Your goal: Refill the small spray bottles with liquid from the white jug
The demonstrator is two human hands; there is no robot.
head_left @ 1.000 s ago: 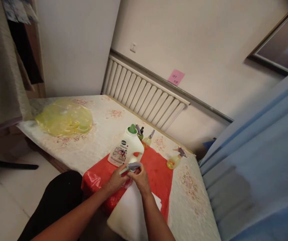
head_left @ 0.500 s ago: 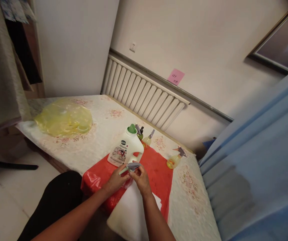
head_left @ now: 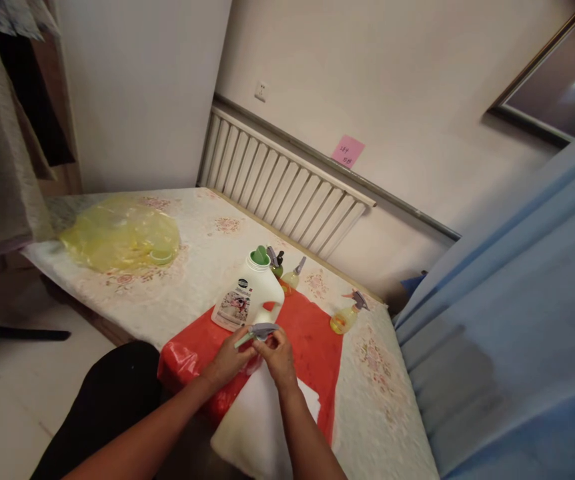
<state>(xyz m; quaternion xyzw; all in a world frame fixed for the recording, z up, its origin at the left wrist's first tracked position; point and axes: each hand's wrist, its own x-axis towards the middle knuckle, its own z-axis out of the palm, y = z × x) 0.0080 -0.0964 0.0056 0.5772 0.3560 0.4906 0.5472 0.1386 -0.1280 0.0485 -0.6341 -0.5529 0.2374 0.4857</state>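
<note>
over red plastic, both hands (head_left: 255,352) closed on spray head (head_left: 261,331)

Both hands meet over red plastic sheet (head_left: 312,340) on floral table cover (head_left: 207,257). Left hand (head_left: 230,359) and right hand (head_left: 278,357) grip grey spray head (head_left: 260,331) together. White jug (head_left: 247,297) with green cap just behind. Small spray bottle (head_left: 347,317) at sheet's right edge, two more (head_left: 287,277) behind jug. Yellow bag (head_left: 122,233) far left. Radiator (head_left: 282,193) along wall, pink note (head_left: 347,151) above. White cloth (head_left: 257,427) under wrists.
</note>
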